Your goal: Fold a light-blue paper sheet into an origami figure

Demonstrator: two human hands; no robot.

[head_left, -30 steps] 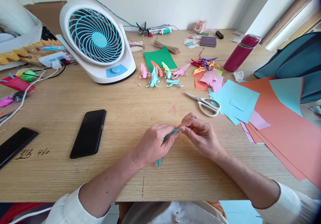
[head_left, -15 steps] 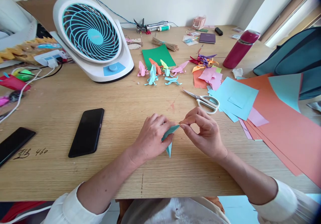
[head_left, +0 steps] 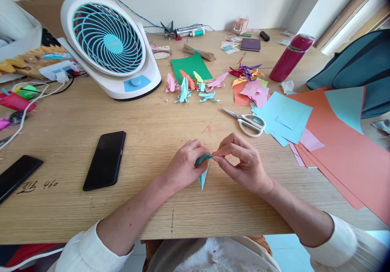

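Between both hands is a folded light-blue origami paper [head_left: 203, 178], with one pointed flap hanging down toward the table's front. My left hand [head_left: 187, 162] is closed on its body, thumb below and fingers above, hiding much of the folds. The thumb and fingertips of my right hand [head_left: 242, 162] pinch the tip of the other point, which sticks out to the right. Just beyond my right hand lie scissors [head_left: 248, 122] with white handles, their blades slightly apart. Farther back stand several folded paper figures [head_left: 183, 90] in blue, pink, orange and yellow-green.
A white fan [head_left: 134, 67] stands at the back left. One black phone [head_left: 104, 160] lies left of my hands, another phone [head_left: 20, 176] beyond it. Blue sheets [head_left: 284, 109] and large orange sheets [head_left: 341, 154] cover the right side, near a magenta flask [head_left: 291, 59].
Both hands have shifted slightly left and closer together. The pinched point of the blue paper is now lower and flatter, with less of its face showing.
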